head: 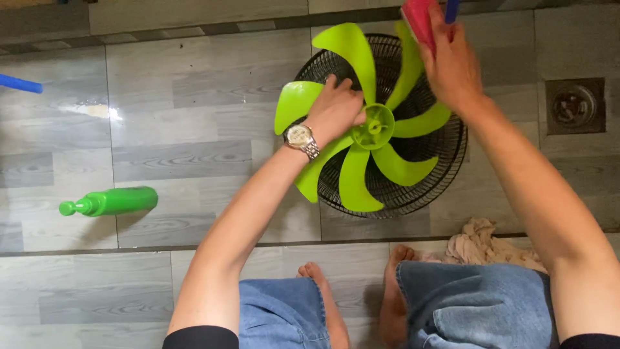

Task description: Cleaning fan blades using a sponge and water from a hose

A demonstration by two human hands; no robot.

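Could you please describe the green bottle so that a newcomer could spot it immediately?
Start at the black fan grille and look left across the grey tiled floor. The green bottle lies there on its side, alone, darker green than the lime fan blades.

Item count, floor work area

One fan blade wheel (374, 126) with seven lime-green blades; one black wire fan guard (445, 161); one green bottle (113, 201); one beige cloth (481, 245); one square floor drain (575, 105); one wristwatch (301, 137); one red object (418, 19), kind unclear; two hands: left hand (336, 110), right hand (452, 61); two bare feet.
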